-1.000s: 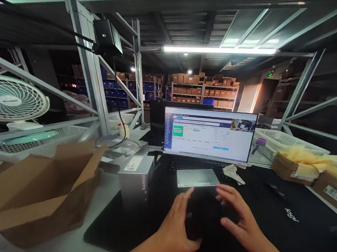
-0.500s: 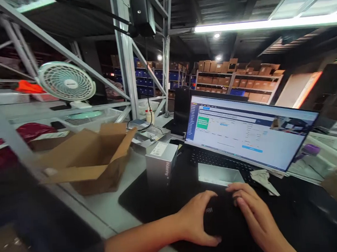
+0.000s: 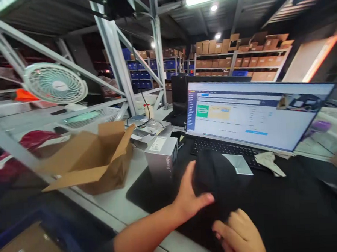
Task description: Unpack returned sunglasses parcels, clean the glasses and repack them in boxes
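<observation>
A black rounded case (image 3: 214, 172) stands tilted up over the dark desk mat, its far end in front of the keyboard. My left hand (image 3: 188, 200) grips its left side, with the thumb across the near face. At its lower edge my right hand (image 3: 238, 233) is closed, fingers curled together; what they pinch is hidden and blurred. Left of the case a silver-grey box (image 3: 160, 160) with a white label on top stands upright. Behind the case lies a flat silver-grey piece (image 3: 240, 164), partly covered.
An open cardboard box (image 3: 88, 167) sits at left on the grey table. A monitor (image 3: 241, 114) and keyboard (image 3: 203, 146) stand behind the mat, with a crumpled paper (image 3: 269, 163) at right. A fan (image 3: 56, 85) and metal frame (image 3: 123, 68) rise at left.
The case has been tipped up from lying low on the mat. My left hand has moved up and left with it; my right hand has dropped toward me and curled closed. The camera view has shifted.
</observation>
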Demonstrator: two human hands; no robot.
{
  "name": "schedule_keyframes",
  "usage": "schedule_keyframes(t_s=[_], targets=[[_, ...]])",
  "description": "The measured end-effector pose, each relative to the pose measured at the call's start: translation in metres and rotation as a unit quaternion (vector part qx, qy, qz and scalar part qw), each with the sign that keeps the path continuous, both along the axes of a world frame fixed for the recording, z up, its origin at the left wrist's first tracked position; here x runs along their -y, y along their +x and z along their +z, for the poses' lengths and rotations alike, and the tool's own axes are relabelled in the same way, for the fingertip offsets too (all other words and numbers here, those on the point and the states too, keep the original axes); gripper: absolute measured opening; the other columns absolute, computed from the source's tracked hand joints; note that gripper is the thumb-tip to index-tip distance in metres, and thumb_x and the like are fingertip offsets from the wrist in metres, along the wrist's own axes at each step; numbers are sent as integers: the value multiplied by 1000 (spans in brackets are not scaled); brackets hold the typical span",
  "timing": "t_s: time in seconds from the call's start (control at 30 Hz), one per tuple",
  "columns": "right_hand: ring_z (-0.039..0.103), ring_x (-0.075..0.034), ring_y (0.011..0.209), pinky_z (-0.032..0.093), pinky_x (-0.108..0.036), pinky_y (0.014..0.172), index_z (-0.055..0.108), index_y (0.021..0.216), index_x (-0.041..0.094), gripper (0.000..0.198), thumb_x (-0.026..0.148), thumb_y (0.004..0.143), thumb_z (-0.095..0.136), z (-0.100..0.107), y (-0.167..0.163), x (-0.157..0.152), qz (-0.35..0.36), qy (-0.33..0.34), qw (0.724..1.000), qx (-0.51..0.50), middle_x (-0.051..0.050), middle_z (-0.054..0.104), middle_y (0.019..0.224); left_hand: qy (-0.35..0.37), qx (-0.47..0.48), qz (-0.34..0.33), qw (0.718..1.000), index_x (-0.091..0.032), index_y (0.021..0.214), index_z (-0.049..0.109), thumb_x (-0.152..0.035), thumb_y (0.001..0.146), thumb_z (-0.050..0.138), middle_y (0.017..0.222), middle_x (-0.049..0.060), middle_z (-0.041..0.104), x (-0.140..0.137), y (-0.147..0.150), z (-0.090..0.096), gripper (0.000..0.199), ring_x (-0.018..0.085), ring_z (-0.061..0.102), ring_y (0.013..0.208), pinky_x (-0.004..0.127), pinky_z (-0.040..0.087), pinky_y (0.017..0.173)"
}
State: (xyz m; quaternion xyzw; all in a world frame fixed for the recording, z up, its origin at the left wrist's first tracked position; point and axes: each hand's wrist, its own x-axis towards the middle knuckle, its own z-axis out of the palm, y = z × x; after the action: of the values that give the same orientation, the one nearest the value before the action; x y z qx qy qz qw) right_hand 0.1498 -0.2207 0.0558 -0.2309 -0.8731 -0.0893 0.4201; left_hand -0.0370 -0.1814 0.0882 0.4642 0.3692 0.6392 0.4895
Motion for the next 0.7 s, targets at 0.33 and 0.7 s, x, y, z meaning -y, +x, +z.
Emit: schedule_keyframes(t_s=[0.33,0.7], targets=[[66,-16,65,42,-28,59,70,100,20,25,22,99,45,19,24,-58,-103,-145,984,2,-4,71,75,-149,335,-48,929,-17,113,71,-68,87,56,109,10,74,-34,33,93,59,36,62,122,54,48,106],[69,-12,96,59,-25,84,66,128,32,34,26,101,46,85,73,-8,47,-407,912,-27,-1,71,112,-202,291,-71,933,-16,110,72,-61,79,70,109,10,76,-13,57,23,54,33,63,121,49,45,110]])
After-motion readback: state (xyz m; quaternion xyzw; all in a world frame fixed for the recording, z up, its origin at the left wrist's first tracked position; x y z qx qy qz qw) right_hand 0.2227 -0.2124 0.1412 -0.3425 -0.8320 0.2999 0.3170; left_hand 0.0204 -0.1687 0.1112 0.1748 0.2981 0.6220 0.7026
